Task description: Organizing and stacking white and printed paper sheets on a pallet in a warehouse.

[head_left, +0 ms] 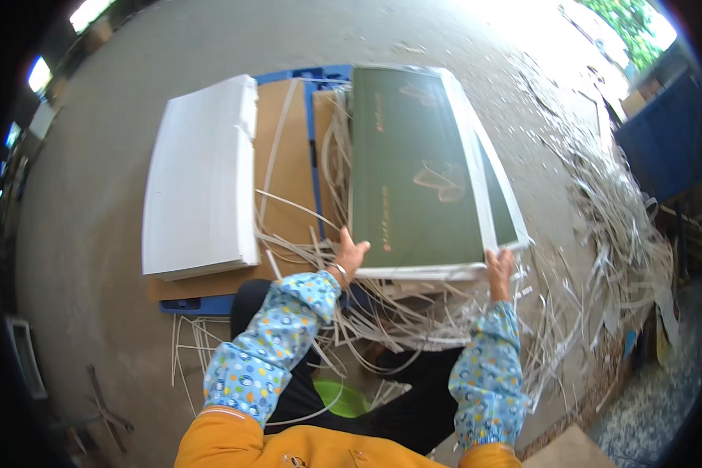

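Observation:
A stack of large green printed sheets (417, 171) with white margins lies in front of me, right of centre. Lighter leaf-like shapes and a line of small print mark the top sheet. My left hand (351, 255) grips the stack at its near left corner, thumb on top. At the near right corner, my right hand (499, 269) is closed on the white edge; its fingertips are partly hidden. Another green sheet (501, 199) shows beneath, shifted to the right. Loose white paper strips (394, 316) hang and curl below the near edge, around both hands.
To the left, a tall stack of white sheets (199, 175) rests on brown cardboard (282, 148) over a blue pallet (203, 305). A heap of paper strips (620, 242) covers the floor at right, near a blue bin (675, 129). A green basin (343, 398) sits between my legs.

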The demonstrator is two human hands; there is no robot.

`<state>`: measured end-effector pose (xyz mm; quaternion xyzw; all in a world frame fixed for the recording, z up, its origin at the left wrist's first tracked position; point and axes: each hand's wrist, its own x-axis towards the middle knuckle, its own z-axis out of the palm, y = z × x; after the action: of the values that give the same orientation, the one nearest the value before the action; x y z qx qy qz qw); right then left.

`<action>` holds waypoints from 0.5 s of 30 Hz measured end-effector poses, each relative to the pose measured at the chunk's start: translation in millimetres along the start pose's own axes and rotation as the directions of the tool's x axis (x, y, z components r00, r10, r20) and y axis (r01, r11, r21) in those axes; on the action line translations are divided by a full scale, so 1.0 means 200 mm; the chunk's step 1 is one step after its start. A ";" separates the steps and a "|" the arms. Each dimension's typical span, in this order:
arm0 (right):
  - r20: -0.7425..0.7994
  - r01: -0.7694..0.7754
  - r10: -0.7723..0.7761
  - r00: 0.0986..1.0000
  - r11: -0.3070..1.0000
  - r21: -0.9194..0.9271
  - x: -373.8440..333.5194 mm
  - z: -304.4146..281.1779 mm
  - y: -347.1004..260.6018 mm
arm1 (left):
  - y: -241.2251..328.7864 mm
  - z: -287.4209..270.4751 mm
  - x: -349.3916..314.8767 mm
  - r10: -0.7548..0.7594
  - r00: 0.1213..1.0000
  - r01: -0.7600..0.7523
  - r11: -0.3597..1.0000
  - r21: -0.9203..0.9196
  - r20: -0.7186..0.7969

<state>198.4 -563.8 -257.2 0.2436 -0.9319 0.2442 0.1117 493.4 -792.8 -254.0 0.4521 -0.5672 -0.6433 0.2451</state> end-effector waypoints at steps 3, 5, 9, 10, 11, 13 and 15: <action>0.114 -0.058 0.039 0.993 0.984 0.166 0.02 -0.02 0.09 | 0.03 0.00 0.01 -0.213 0.976 0.211 0.977 0.038 0.048; 0.085 -0.076 0.057 0.995 0.965 0.249 0.02 0.00 0.09 | 0.07 0.01 0.00 -0.276 0.955 0.274 0.961 0.028 0.109; 0.294 -0.282 0.154 0.943 0.840 0.464 0.01 -0.09 0.00 | 0.01 -0.02 0.03 -0.308 0.941 0.308 0.951 0.023 0.141; 0.343 -0.361 0.187 0.921 0.743 0.563 -0.01 -0.14 -0.04 | 0.03 -0.02 0.02 -0.306 0.940 0.310 0.951 -0.002 0.152; 0.399 -0.423 0.232 0.887 0.754 0.503 -0.01 -0.15 -0.06 | 0.04 -0.01 0.01 -0.315 0.942 0.315 0.949 0.023 0.116; 0.452 -0.446 0.210 0.867 0.732 0.516 0.01 -0.18 -0.09 | -0.03 -0.02 0.05 -0.263 0.959 0.264 0.964 -0.001 0.105; 0.505 -0.477 0.195 0.841 0.709 0.519 0.02 -0.23 -0.13 | -0.08 -0.02 0.06 -0.217 0.971 0.220 0.975 -0.019 0.099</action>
<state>212.5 -560.6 -205.7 0.1344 -0.8266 0.4988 -0.2235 494.4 -802.0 -272.5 0.4768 -0.5153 -0.6958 0.1519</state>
